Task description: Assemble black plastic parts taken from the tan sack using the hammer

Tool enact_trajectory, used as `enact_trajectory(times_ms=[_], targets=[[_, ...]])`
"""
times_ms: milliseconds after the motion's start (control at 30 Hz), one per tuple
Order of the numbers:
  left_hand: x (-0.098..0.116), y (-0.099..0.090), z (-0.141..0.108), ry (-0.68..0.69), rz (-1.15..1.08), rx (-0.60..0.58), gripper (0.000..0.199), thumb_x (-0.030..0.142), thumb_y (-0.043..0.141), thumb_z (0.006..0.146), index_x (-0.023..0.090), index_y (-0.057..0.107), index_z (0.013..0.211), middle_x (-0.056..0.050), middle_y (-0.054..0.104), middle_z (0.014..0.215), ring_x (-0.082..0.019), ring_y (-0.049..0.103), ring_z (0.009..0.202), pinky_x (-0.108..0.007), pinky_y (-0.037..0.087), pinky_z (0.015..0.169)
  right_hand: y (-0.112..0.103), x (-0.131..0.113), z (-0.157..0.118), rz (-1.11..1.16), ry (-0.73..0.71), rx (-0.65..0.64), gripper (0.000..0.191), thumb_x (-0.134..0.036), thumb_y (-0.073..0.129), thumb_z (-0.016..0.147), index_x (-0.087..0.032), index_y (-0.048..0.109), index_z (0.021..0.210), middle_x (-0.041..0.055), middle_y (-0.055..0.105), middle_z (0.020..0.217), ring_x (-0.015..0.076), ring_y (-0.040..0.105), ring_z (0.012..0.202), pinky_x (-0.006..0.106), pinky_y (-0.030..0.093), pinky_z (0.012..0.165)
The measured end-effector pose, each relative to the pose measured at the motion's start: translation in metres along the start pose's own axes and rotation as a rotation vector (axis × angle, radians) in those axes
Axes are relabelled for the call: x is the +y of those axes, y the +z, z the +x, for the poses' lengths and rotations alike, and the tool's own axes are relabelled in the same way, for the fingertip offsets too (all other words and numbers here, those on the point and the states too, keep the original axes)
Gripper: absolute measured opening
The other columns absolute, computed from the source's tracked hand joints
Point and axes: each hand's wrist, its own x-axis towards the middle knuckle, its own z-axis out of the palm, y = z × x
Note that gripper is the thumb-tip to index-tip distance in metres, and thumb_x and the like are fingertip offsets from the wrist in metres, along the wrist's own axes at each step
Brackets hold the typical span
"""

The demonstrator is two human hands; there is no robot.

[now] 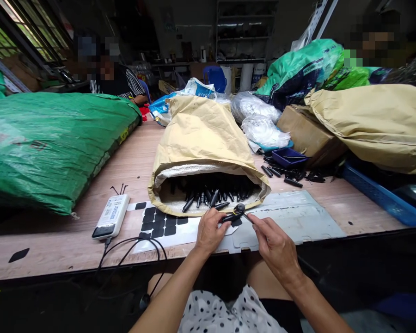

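Observation:
Just in front of the mouth of a beige sack (201,134), my left hand (211,231) grips a black pen-shaped piece (231,217). My right hand (275,245) pinches a thin dark tool (246,215), its kind too small to make out. Its tip meets the far end of the piece, where a round black head (240,209) shows. Several similar black pieces (213,198) lie inside the sack's opening. Below my hands is a grey sheet (291,215), and a white sheet with black rounded squares (159,223) lies to the left.
A white power bank (111,216) with black cables lies at left, beside a large green sack (55,143). On the right are loose black pieces (293,182), a small blue tray (289,157), a cardboard box (308,134) and a blue crate (374,192). A person (116,81) sits across the table.

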Motion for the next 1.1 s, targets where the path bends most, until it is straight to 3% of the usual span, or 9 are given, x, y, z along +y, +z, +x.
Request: enact_trajectory(times_ms=[400, 600, 833, 1100], targets=[[0.005, -0.004, 0.0, -0.039, -0.03, -0.005, 0.013, 0.019, 0.073, 0.083, 0.023, 0.07, 0.095, 0.0, 0.061, 0.086, -0.018, 0.058, 0.086, -0.03, 0.044, 0.079, 0.008, -0.013, 0.0, -0.044, -0.071, -0.075, 0.04, -0.019, 0.044, 0.1, -0.031, 0.064, 0.132, 0.0015, 0.068, 0.087, 0.0151, 0.064, 0.081, 0.024, 0.046, 0.068], [0.002, -0.003, 0.002, -0.033, -0.091, 0.007, 0.019, 0.015, 0.071, 0.079, 0.022, 0.064, 0.095, 0.001, 0.062, 0.09, -0.018, 0.058, 0.087, -0.03, 0.045, 0.082, 0.003, 0.017, 0.014, -0.042, 0.005, 0.078, 0.032, -0.027, 0.048, 0.1, -0.027, 0.067, 0.125, 0.0034, 0.071, 0.102, 0.018, 0.064, 0.092, 0.029, 0.047, 0.082], [-0.001, -0.004, 0.001, -0.04, -0.152, 0.0, 0.019, 0.011, 0.068, 0.077, 0.022, 0.062, 0.091, 0.001, 0.063, 0.092, -0.018, 0.058, 0.088, -0.029, 0.045, 0.079, 0.02, 0.063, 0.021, -0.267, 0.021, 0.165, 0.028, -0.019, 0.054, 0.093, -0.025, 0.074, 0.113, 0.0046, 0.07, 0.09, 0.0213, 0.056, 0.084, 0.034, 0.039, 0.078], [0.002, -0.006, 0.001, -0.083, -0.192, -0.001, 0.022, 0.005, 0.063, 0.074, 0.022, 0.063, 0.089, 0.001, 0.062, 0.091, -0.017, 0.056, 0.087, -0.028, 0.043, 0.076, 0.033, 0.065, 0.014, -0.326, 0.045, 0.213, 0.027, -0.02, 0.056, 0.094, -0.025, 0.072, 0.115, 0.0047, 0.069, 0.094, 0.0218, 0.053, 0.085, 0.034, 0.034, 0.075]])
